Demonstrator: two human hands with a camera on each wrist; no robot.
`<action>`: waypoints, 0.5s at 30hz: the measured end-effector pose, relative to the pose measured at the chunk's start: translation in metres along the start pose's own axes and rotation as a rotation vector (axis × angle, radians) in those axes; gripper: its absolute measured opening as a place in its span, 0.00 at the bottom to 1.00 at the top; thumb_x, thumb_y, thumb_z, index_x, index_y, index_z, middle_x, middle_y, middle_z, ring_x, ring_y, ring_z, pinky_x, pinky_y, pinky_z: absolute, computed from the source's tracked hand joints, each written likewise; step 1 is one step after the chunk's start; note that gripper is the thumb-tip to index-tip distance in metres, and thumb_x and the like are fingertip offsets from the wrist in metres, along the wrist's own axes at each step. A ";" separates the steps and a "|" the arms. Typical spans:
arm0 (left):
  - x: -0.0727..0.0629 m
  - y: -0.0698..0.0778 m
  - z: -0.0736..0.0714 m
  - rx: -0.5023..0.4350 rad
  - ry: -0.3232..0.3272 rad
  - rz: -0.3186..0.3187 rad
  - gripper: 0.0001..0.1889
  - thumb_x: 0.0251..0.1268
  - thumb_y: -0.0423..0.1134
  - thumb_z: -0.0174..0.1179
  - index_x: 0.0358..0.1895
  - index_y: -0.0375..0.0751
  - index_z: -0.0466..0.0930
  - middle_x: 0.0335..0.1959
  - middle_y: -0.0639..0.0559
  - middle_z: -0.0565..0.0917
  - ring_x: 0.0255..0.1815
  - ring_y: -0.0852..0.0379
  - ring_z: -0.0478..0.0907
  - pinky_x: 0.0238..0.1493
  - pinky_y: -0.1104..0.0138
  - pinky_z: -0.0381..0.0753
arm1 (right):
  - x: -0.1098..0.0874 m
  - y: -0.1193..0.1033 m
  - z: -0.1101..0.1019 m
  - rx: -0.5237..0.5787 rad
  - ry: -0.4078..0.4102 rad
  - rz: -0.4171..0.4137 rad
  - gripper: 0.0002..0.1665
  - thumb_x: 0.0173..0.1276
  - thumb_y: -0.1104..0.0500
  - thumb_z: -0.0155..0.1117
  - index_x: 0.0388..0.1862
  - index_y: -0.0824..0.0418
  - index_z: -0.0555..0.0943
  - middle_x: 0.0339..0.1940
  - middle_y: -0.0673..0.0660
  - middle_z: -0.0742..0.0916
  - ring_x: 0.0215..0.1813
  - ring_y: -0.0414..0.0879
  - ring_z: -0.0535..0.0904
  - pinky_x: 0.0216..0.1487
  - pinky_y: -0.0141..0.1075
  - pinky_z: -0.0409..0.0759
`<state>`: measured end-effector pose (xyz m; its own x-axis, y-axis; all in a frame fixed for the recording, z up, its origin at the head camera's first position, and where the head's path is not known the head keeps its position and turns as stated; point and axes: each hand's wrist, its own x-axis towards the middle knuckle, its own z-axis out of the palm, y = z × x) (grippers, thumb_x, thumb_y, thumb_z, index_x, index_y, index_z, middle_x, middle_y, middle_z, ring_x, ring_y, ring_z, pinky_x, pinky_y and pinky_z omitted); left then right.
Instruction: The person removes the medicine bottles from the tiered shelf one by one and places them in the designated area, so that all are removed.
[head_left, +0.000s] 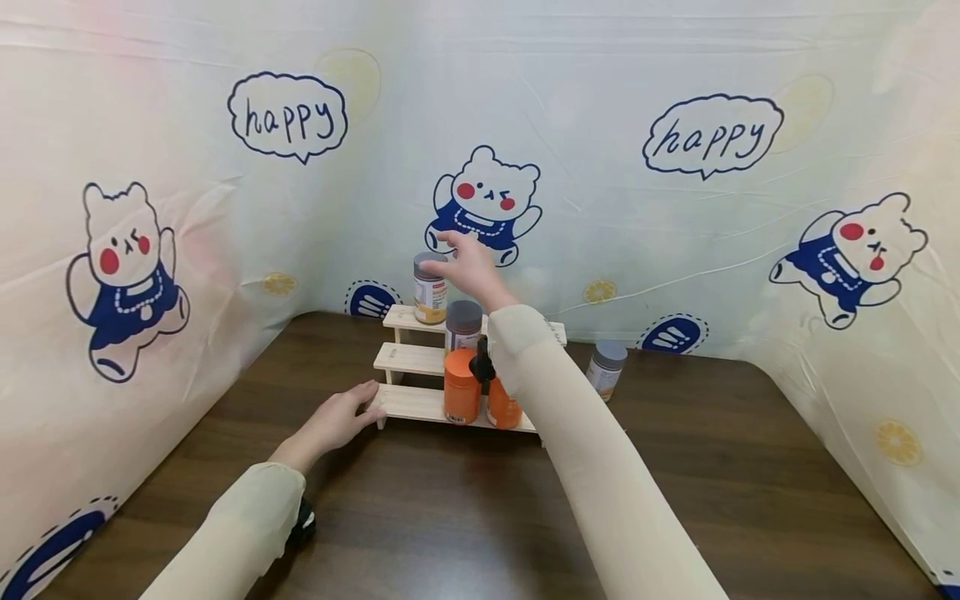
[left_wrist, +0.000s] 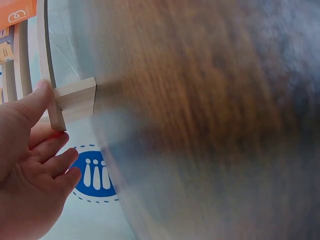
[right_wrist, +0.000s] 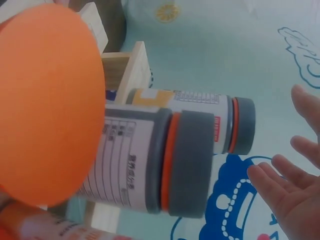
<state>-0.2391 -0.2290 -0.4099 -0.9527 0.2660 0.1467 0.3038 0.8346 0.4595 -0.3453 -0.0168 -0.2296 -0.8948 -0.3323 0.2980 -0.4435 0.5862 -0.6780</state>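
Observation:
My left hand pinches the left end of the lowest step of a three-step wooden rack; in the left wrist view, the thumb lies on one side of the board and the fingers on the other. With fingers spread, my right hand is beside the grey lid of a white-and-yellow jar and holds nothing; a gap shows between them in the right wrist view. That jar stands upright on the top step at the left. Another grey-lidded jar is on the middle step. Two orange jars stand on the lowest step, one partly hidden.
Right of the rack, a further grey-lidded jar stands on the dark wooden table. A printed cloth with bears hangs around the back and sides. My right forearm covers much of the rack's right side.

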 end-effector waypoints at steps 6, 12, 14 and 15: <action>0.001 0.000 0.001 0.002 0.003 0.000 0.29 0.65 0.41 0.56 0.63 0.26 0.63 0.63 0.29 0.64 0.61 0.35 0.63 0.59 0.47 0.62 | 0.003 0.004 0.006 0.055 -0.030 0.014 0.33 0.60 0.51 0.67 0.63 0.56 0.70 0.61 0.54 0.74 0.60 0.50 0.69 0.53 0.39 0.73; 0.001 -0.001 0.002 0.010 0.009 0.003 0.29 0.65 0.41 0.57 0.63 0.26 0.64 0.62 0.30 0.65 0.61 0.35 0.63 0.59 0.46 0.62 | 0.004 0.006 0.010 0.087 -0.042 0.029 0.32 0.60 0.53 0.67 0.63 0.58 0.70 0.61 0.55 0.74 0.59 0.49 0.69 0.54 0.41 0.72; 0.001 -0.001 0.002 0.011 0.009 0.004 0.29 0.65 0.41 0.57 0.63 0.26 0.64 0.62 0.30 0.65 0.61 0.35 0.63 0.59 0.46 0.62 | 0.005 0.007 0.012 0.086 -0.048 0.033 0.33 0.61 0.53 0.67 0.63 0.58 0.70 0.60 0.55 0.75 0.58 0.48 0.70 0.54 0.40 0.72; 0.001 -0.001 0.002 0.012 0.008 0.004 0.29 0.65 0.41 0.57 0.63 0.25 0.63 0.62 0.30 0.65 0.61 0.35 0.63 0.59 0.46 0.62 | 0.005 0.007 0.012 0.084 -0.049 0.032 0.33 0.61 0.53 0.67 0.63 0.59 0.70 0.60 0.55 0.75 0.57 0.47 0.70 0.54 0.40 0.72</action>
<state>-0.2402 -0.2291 -0.4119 -0.9514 0.2654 0.1559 0.3076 0.8393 0.4484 -0.3523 -0.0233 -0.2416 -0.9040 -0.3516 0.2431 -0.4069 0.5340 -0.7411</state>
